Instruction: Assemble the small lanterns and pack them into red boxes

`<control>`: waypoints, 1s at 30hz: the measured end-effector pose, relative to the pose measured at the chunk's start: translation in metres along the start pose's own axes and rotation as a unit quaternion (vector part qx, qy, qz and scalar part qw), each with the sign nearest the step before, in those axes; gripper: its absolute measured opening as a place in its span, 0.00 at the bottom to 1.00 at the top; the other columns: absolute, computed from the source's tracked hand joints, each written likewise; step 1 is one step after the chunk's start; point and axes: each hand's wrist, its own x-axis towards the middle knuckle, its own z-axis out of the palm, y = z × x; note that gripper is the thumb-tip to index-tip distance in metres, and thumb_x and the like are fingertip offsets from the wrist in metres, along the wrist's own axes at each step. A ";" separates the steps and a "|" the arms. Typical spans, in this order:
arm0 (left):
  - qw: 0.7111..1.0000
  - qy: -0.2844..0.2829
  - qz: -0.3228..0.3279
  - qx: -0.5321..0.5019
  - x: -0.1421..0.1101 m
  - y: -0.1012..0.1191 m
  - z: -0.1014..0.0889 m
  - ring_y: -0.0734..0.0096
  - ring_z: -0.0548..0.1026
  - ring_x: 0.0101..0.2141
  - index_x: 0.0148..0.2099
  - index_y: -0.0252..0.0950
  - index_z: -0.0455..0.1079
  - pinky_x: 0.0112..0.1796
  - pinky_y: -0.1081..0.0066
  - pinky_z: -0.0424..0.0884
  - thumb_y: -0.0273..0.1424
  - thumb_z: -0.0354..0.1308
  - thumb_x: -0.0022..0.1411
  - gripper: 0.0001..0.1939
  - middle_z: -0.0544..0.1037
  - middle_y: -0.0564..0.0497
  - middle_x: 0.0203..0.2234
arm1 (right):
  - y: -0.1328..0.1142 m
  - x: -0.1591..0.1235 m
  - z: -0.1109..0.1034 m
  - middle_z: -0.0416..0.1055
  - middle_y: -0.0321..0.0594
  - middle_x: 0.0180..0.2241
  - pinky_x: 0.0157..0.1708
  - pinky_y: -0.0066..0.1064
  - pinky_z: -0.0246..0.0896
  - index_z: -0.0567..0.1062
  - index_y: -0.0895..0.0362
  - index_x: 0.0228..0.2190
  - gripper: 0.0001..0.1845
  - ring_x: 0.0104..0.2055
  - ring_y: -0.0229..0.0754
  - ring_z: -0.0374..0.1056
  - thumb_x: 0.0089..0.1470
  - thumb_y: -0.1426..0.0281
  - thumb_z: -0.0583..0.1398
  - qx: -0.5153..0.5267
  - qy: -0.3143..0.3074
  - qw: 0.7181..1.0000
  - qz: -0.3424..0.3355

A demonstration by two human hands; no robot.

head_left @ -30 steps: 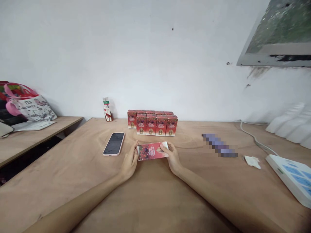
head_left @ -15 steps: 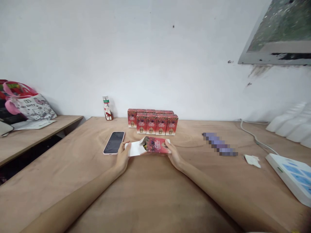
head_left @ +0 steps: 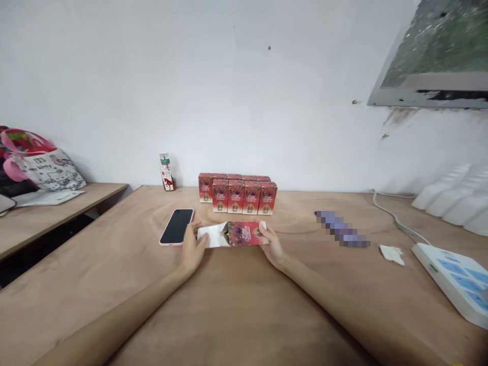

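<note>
A red printed carton (head_left: pixel 244 234) lies on its side between my hands, its left end opened out. My left hand (head_left: pixel 193 249) pinches the white flap (head_left: pixel 212 236) at that end. Around the closed right end, my right hand (head_left: pixel 272 244) grips the carton with the thumb on its top face. Something dark and yellowish shows just inside the opening, too small to name. Behind it, several matching red boxes (head_left: pixel 235 197) stand upright in two rows.
A phone (head_left: pixel 177 226) lies left of my left hand, with a small bottle (head_left: pixel 166 173) behind it by the wall. To the right are a pixelated purple item (head_left: pixel 341 229), a crumpled white tissue (head_left: pixel 392 254), a white power strip (head_left: pixel 450 279) and its cable (head_left: pixel 396 218).
The carton's left end has come open, and its white flap now extends leftward. My left hand has moved left with the flap, while my right hand keeps hold of the other end.
</note>
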 end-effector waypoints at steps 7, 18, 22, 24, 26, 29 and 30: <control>0.928 -0.030 0.246 0.278 -0.021 0.022 -0.008 0.52 0.59 0.53 0.49 0.45 0.70 0.47 0.54 0.58 0.28 0.50 0.59 0.17 0.62 0.42 0.52 | -0.003 -0.003 0.001 0.75 0.34 0.30 0.36 0.37 0.65 0.70 0.49 0.44 0.32 0.36 0.47 0.72 0.34 0.57 0.68 -0.005 -0.019 1.000 0.007; 0.934 -0.003 0.217 0.285 -0.020 0.020 -0.007 0.49 0.58 0.54 0.45 0.39 0.71 0.47 0.55 0.56 0.34 0.55 0.55 0.14 0.60 0.40 0.53 | -0.006 -0.007 0.002 0.75 0.34 0.30 0.39 0.40 0.64 0.69 0.49 0.47 0.33 0.35 0.47 0.72 0.36 0.62 0.67 -0.024 -0.050 0.998 0.011; 0.937 -0.006 0.248 0.248 -0.016 0.020 -0.011 0.51 0.62 0.51 0.37 0.38 0.70 0.47 0.56 0.53 0.37 0.54 0.57 0.10 0.70 0.42 0.47 | -0.004 -0.004 -0.001 0.74 0.34 0.31 0.38 0.38 0.64 0.70 0.48 0.44 0.31 0.33 0.44 0.71 0.33 0.63 0.68 0.006 -0.023 1.000 0.014; 0.941 -0.048 0.253 0.218 -0.013 0.019 -0.013 0.56 0.66 0.49 0.34 0.39 0.70 0.48 0.56 0.50 0.34 0.48 0.61 0.11 0.76 0.47 0.39 | -0.003 -0.004 -0.002 0.73 0.33 0.32 0.38 0.38 0.64 0.70 0.48 0.43 0.30 0.34 0.43 0.70 0.33 0.65 0.68 0.007 -0.032 0.999 0.005; 0.952 -0.085 0.222 0.193 -0.010 0.018 -0.014 0.60 0.70 0.43 0.30 0.39 0.70 0.47 0.57 0.50 0.33 0.44 0.62 0.15 0.77 0.49 0.32 | -0.003 -0.004 -0.002 0.71 0.33 0.34 0.38 0.37 0.64 0.71 0.46 0.43 0.30 0.36 0.43 0.69 0.32 0.68 0.68 -0.006 -0.056 0.998 -0.008; 0.964 -0.118 0.164 0.172 -0.008 0.016 -0.013 0.63 0.70 0.35 0.29 0.39 0.71 0.45 0.59 0.52 0.36 0.46 0.61 0.15 0.76 0.50 0.28 | -0.002 -0.004 -0.003 0.69 0.33 0.37 0.41 0.38 0.65 0.72 0.44 0.43 0.31 0.39 0.43 0.66 0.31 0.70 0.68 -0.026 -0.078 0.996 -0.026; 0.966 -0.123 0.152 0.166 -0.008 0.016 -0.012 0.63 0.70 0.35 0.31 0.40 0.72 0.44 0.59 0.52 0.36 0.48 0.59 0.13 0.76 0.50 0.27 | -0.002 -0.003 -0.004 0.69 0.33 0.38 0.42 0.38 0.65 0.72 0.44 0.43 0.31 0.40 0.44 0.66 0.31 0.70 0.67 -0.030 -0.077 0.996 -0.030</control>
